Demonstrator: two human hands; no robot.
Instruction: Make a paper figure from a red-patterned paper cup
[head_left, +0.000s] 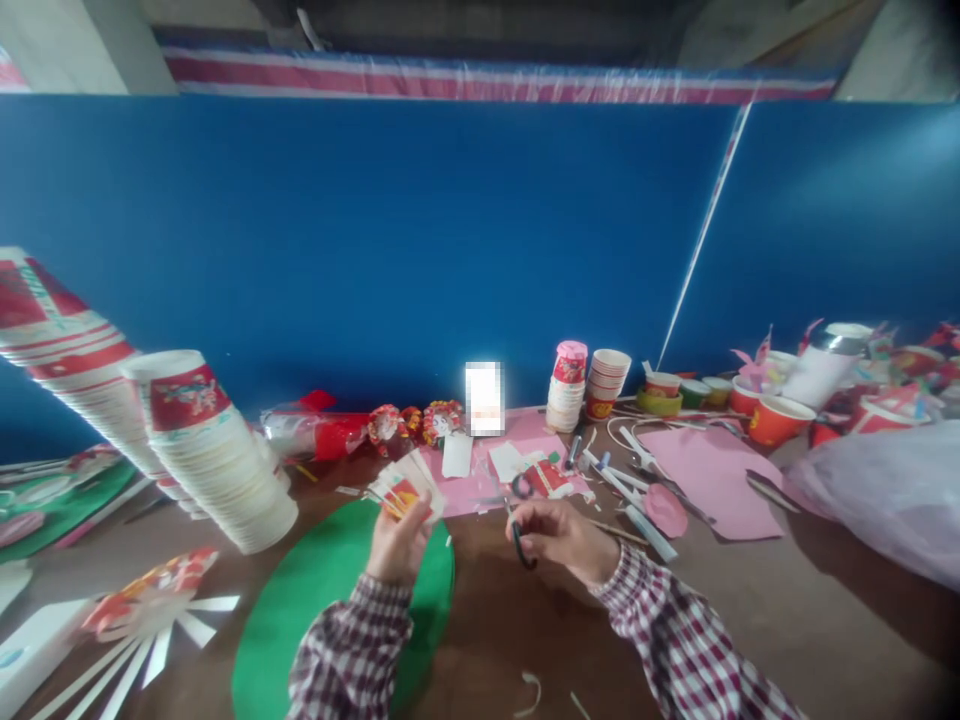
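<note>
My left hand (401,545) is closed on a cut paper cup (403,483), its white and red-orange strips fanned out above the thumb. It is over the edge of a round green sheet (300,600). To the right, my right hand (562,538) grips a pair of scissors (519,530) with dark handles. One handle loop hangs below the fingers; the blades point up and left toward the cup and are partly blurred. Behind both hands lie a pink paper sheet (469,497) and red-and-white paper scraps (547,475).
Tall paper cup stacks (217,460) lean at the left, near a cup cut into strips (150,610). Shorter cup stacks (565,395) stand at the back before a blue partition (420,240). At right are a pink sheet (712,480), an orange cup (780,422) and a plastic bag (885,490).
</note>
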